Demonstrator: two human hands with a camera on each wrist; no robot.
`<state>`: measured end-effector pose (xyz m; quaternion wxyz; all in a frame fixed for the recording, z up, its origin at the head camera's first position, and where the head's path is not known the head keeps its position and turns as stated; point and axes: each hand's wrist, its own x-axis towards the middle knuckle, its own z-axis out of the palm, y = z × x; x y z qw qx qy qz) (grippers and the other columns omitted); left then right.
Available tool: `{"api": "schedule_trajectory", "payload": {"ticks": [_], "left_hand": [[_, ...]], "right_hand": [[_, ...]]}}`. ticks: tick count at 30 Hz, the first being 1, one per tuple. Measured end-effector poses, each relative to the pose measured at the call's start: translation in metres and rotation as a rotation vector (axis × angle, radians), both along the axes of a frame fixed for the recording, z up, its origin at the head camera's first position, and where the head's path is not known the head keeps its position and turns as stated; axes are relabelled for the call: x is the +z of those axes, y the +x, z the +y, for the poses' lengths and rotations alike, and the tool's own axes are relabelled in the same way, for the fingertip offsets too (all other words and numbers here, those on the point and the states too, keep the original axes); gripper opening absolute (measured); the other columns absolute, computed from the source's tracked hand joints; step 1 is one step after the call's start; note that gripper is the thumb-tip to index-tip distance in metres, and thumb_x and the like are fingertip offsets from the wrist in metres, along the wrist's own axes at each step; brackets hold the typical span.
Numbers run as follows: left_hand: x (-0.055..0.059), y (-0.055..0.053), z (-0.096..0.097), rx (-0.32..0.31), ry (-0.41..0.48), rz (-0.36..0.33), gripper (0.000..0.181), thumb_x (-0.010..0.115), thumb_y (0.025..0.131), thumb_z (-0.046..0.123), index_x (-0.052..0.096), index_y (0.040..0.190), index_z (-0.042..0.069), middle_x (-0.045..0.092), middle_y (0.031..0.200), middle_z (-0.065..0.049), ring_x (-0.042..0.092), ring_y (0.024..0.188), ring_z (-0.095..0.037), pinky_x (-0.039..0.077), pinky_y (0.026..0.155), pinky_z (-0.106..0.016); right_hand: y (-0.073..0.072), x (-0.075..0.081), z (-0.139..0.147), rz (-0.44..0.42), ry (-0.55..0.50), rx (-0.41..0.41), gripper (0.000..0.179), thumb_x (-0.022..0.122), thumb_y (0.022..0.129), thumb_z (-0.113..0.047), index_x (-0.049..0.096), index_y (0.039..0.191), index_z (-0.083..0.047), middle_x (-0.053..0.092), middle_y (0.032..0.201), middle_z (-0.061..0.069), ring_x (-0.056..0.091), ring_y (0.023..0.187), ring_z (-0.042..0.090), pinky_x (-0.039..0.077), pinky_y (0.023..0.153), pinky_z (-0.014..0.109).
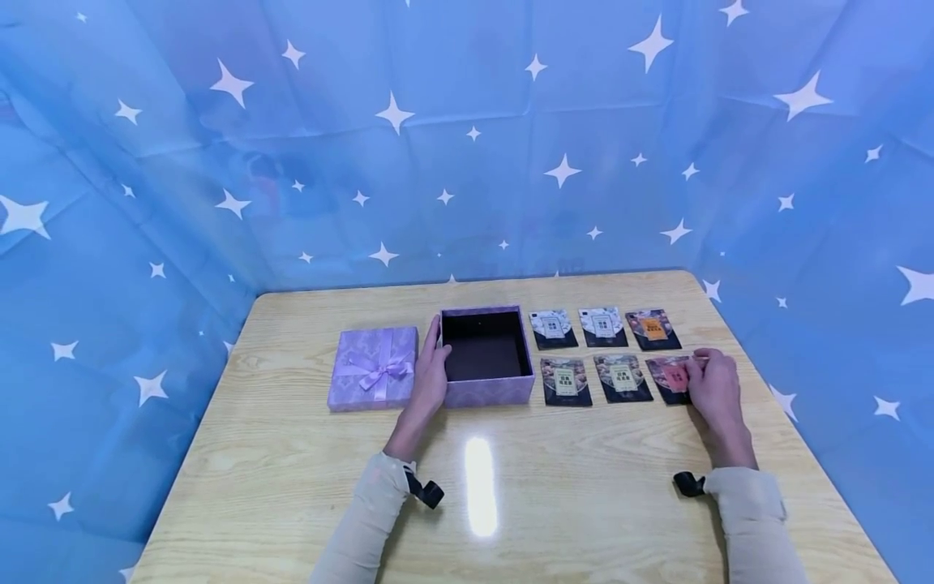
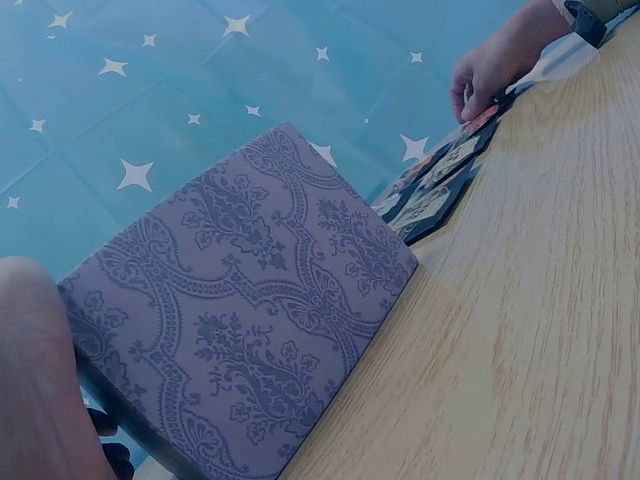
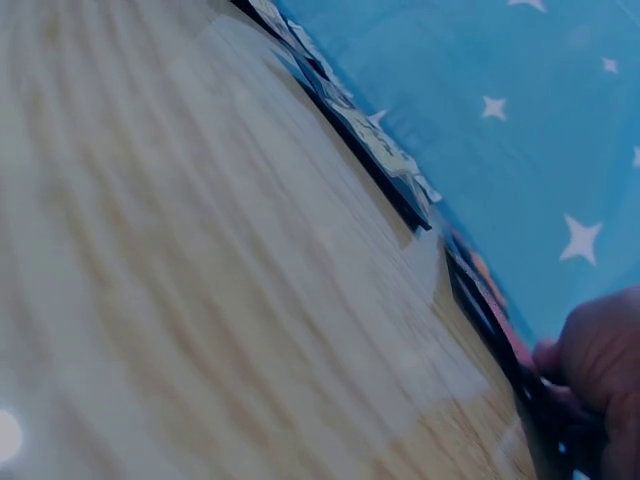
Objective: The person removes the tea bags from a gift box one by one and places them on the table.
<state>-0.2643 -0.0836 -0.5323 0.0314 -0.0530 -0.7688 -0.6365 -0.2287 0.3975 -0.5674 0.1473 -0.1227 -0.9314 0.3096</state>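
Note:
A purple patterned box [image 1: 489, 394] with a black inside stands uncovered in the middle of the table. My left hand [image 1: 432, 371] holds its left wall, thumb at the rim and fingers along the outside; in the left wrist view the box's front [image 2: 250, 310] hides most fingers. At the right, my right hand [image 1: 715, 388] pinches the right edge of a dark packet with a red label [image 1: 673, 377], which lies nearly flat on the table. In the right wrist view, the curled fingers [image 3: 600, 350] are at that packet's end.
Left of the box lies its purple lid [image 1: 365, 357] with a ribbon bow. Between box and right hand, several packets lie in two rows, among them a white-and-black one [image 1: 552, 329] and an orange-labelled one [image 1: 653, 329]. A starry blue curtain [image 1: 467, 146] hangs behind the wooden table [image 1: 569, 487].

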Motion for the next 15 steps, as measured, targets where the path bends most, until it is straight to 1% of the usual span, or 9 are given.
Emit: {"api": "schedule_trajectory", "payload": {"ticks": [2,4,7,10,13,15], "left_hand": [[0.0,0.001,-0.001,0.006,-0.002,-0.003,0.062,0.036,0.109,0.027,0.021,0.168,0.03,0.019,0.174,0.001,0.015,0.159,-0.026,0.015,0.128,-0.052],[-0.001,0.001,-0.001,0.011,0.0,-0.006,0.062,0.037,0.108,0.027,0.022,0.168,0.028,0.02,0.174,0.001,0.015,0.159,-0.027,0.015,0.128,-0.053],[0.0,0.0,-0.003,0.016,0.01,-0.01,0.062,0.037,0.108,0.025,0.023,0.168,0.027,0.02,0.174,0.001,0.015,0.159,-0.029,0.015,0.128,-0.055],[0.0,-0.001,-0.005,0.016,0.022,-0.026,0.062,0.038,0.108,0.025,0.023,0.168,0.029,0.021,0.174,0.002,0.015,0.159,-0.027,0.015,0.128,-0.054],[0.0,-0.005,-0.008,0.007,0.039,-0.034,0.062,0.039,0.109,0.024,0.022,0.168,0.027,0.021,0.174,0.0,0.015,0.16,-0.028,0.015,0.128,-0.054],[0.003,-0.007,-0.01,0.009,0.05,-0.039,0.062,0.04,0.109,0.026,0.023,0.168,0.026,0.024,0.173,-0.003,0.018,0.159,-0.028,0.016,0.128,-0.053]], "right_hand": [[0.001,-0.001,-0.001,-0.003,0.002,-0.006,0.04,0.049,0.108,-0.013,0.05,0.134,0.018,0.051,0.115,0.037,0.045,0.11,0.049,0.039,0.087,0.061],[0.002,-0.001,-0.003,-0.008,-0.001,-0.003,0.041,0.047,0.109,-0.012,0.048,0.136,0.018,0.05,0.115,0.036,0.043,0.111,0.049,0.039,0.086,0.061],[0.002,-0.001,-0.004,-0.009,-0.01,0.002,0.042,0.046,0.109,-0.015,0.049,0.137,0.017,0.05,0.116,0.036,0.043,0.111,0.048,0.039,0.086,0.059],[0.001,0.0,-0.007,0.003,-0.037,-0.014,0.046,0.044,0.109,-0.02,0.05,0.137,0.017,0.05,0.12,0.036,0.043,0.114,0.048,0.038,0.089,0.059],[0.0,0.001,-0.01,0.048,-0.073,-0.061,0.049,0.043,0.109,-0.025,0.054,0.134,0.016,0.049,0.122,0.035,0.043,0.115,0.046,0.037,0.091,0.058],[-0.001,0.002,-0.013,0.11,-0.095,-0.1,0.047,0.043,0.109,-0.025,0.056,0.129,0.015,0.049,0.121,0.034,0.044,0.112,0.045,0.037,0.091,0.056]]}}
